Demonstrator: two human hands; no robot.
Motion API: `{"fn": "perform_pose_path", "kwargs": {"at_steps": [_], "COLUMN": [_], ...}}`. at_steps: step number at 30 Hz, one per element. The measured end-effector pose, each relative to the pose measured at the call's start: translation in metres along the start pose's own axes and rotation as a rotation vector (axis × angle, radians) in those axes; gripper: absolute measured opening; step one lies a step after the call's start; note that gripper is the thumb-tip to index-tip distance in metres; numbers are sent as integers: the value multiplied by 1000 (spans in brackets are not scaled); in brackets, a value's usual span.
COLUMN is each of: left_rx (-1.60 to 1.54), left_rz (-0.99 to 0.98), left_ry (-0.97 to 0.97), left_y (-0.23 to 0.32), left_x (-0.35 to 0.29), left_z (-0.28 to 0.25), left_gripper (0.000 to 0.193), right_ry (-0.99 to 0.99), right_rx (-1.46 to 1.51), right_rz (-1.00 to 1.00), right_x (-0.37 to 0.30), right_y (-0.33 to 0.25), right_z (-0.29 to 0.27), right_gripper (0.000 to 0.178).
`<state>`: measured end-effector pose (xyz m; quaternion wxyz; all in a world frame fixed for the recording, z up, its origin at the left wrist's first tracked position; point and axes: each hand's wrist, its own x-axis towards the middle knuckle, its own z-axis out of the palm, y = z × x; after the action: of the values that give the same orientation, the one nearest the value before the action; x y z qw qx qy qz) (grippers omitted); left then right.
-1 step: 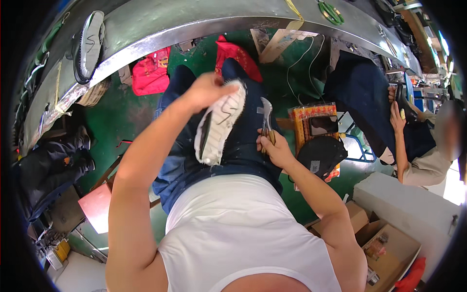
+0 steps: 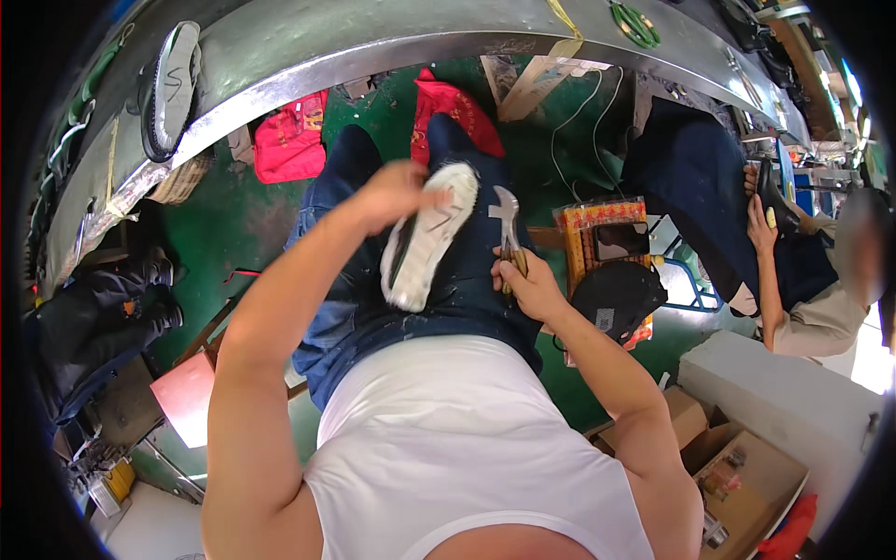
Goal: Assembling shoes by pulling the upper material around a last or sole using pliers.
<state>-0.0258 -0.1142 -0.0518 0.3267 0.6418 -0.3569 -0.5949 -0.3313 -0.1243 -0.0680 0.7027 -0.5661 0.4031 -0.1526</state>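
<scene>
On my lap lies an unfinished shoe [image 2: 431, 238], bottom up, with a pale underside, ragged whitish edges and a dark line drawn on it. My left hand [image 2: 397, 198] is at the shoe's upper left, a fingertip reaching over the pale bottom. Motion smears that hand, so its grip is unclear. Lower right of it, my right hand [image 2: 527, 280] is closed around the handles of lasting pliers [image 2: 508, 219]. The metal jaws point away from me, beside the shoe and apart from it.
A metal bench [image 2: 373, 45] curves across the far side, with another shoe [image 2: 173, 89] at its left. Red bags [image 2: 291, 140] lie beneath. At right are a black cap [image 2: 616, 297], a phone [image 2: 621, 241] and a seated person [image 2: 821, 280] handling a dark shoe. A cardboard box [image 2: 747, 485] stands lower right.
The shoe has shifted slightly to the right and turned a little. My left hand has moved down along its edge, away from the toe. The pliers have tilted slightly; my right hand stays nearly still.
</scene>
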Motion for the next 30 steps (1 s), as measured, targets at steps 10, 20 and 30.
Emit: {"fn": "perform_pose_path", "kwargs": {"at_steps": [10, 20, 30], "left_rx": [361, 499, -172], "left_rz": [520, 808, 327], "left_ry": [597, 634, 432], "left_y": [-37, -36, -80], "left_x": [-88, -88, -46], "left_z": [61, 68, 75], "left_gripper": [27, 13, 51], "right_ry": [-394, -463, -869], "right_rx": [-735, -1020, -1440], "right_rz": [106, -83, 443], "right_x": [-3, 16, 73], "right_y": [-112, -131, -206], "right_z": [9, -1, 41], "right_gripper": [34, 40, 31]}}
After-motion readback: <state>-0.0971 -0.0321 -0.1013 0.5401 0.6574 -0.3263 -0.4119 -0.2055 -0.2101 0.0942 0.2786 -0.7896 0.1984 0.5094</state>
